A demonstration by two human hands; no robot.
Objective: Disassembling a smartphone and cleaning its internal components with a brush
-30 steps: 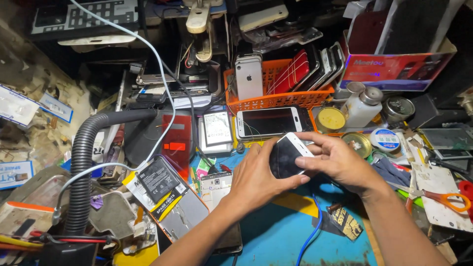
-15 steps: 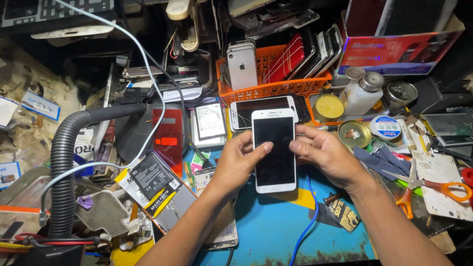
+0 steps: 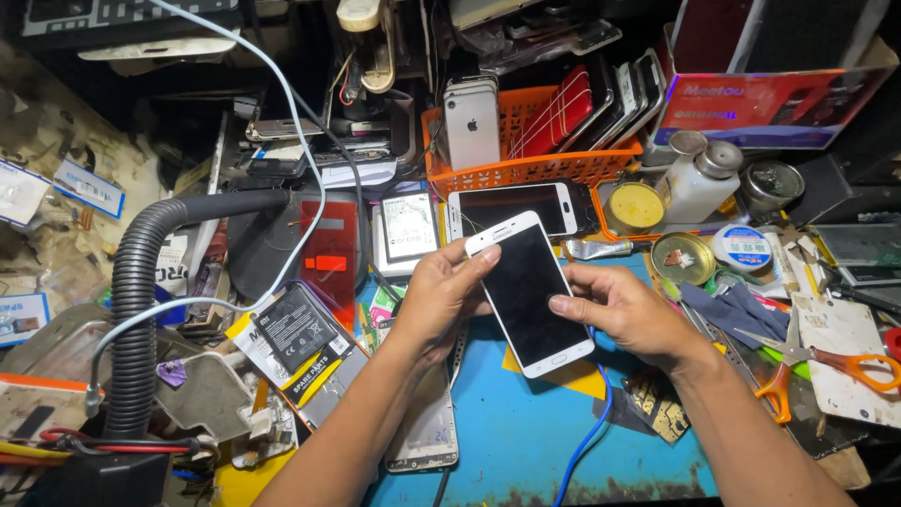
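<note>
Phone (image 3: 528, 293) now tilts leftward, screen up. Left hand (image 3: 441, 296) and right hand (image 3: 624, 314) still clamp its edges.

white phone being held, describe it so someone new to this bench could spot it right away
Start at the orange basket at the back of the blue bench. Just in front, both hands, left and right, hold the white phone tilted, dark screen up. Unlike the white phone lying flat behind it, it is lifted.

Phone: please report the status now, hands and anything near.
Both hands grip phone: left hand on its left edge, right hand on right. Screen dark, faces up. Second phone lies behind.
</note>
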